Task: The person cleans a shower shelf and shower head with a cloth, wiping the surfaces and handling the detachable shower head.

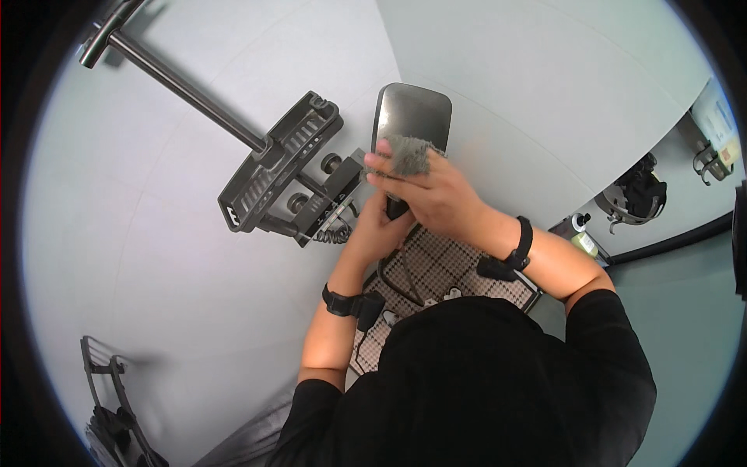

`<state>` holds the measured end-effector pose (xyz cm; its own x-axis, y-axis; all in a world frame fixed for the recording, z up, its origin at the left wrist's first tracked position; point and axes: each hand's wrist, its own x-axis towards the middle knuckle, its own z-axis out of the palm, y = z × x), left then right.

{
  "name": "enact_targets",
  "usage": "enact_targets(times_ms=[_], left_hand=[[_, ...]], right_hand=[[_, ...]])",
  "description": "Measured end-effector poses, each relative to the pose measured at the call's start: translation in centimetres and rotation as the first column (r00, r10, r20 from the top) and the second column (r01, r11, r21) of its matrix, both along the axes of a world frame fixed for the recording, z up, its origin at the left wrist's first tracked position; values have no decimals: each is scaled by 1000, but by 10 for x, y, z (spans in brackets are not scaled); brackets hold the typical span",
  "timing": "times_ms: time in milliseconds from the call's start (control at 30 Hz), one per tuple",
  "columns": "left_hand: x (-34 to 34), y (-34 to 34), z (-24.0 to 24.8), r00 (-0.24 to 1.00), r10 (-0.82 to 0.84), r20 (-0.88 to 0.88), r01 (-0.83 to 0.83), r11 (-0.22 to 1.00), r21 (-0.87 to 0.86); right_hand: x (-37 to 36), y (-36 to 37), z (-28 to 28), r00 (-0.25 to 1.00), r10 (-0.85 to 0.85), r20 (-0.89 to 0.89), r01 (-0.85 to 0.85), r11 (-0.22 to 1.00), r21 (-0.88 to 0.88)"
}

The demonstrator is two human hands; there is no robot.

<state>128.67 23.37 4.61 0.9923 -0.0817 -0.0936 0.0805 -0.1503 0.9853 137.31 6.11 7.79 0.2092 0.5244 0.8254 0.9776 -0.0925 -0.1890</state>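
A hand shower with a dark grey, rounded rectangular head point(414, 109) points away from me, in front of the wall. My left hand point(380, 232) is closed round its handle, which mostly disappears behind the fingers. Against the lower part of the head, my right hand point(443, 198) presses a fluffy grey cloth point(408, 156). The cloth lies under and between its fingers, and the thumb is hidden. Both hands nearly meet at the handle.
Left of my hands, a dark shower shelf point(284, 156) and a knobbed mixer point(331, 198) sit on a wall rail point(187, 89). A coiled hose point(333, 236) hangs there. Below lies a checked mat point(443, 261). To the right are bottles point(580, 229) and a wall basket point(634, 194).
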Motion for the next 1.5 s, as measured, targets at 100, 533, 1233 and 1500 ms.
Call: enact_targets(times_ms=[100,533,1233,1500], left_hand=[[-4,-13,11,996,82,45,-85,994,73],[-11,-21,-54,809,49,585,-306,886,350],[19,-5,15,989,79,129,-13,894,-448],[20,-8,11,978,205,-35,-191,814,-549]], right_hand=[[22,-5,19,971,-228,-75,229,973,3],[11,-31,17,589,555,-588,166,629,760],[31,1,-27,989,16,-147,9,985,170],[11,18,-15,992,-57,-116,75,985,155]])
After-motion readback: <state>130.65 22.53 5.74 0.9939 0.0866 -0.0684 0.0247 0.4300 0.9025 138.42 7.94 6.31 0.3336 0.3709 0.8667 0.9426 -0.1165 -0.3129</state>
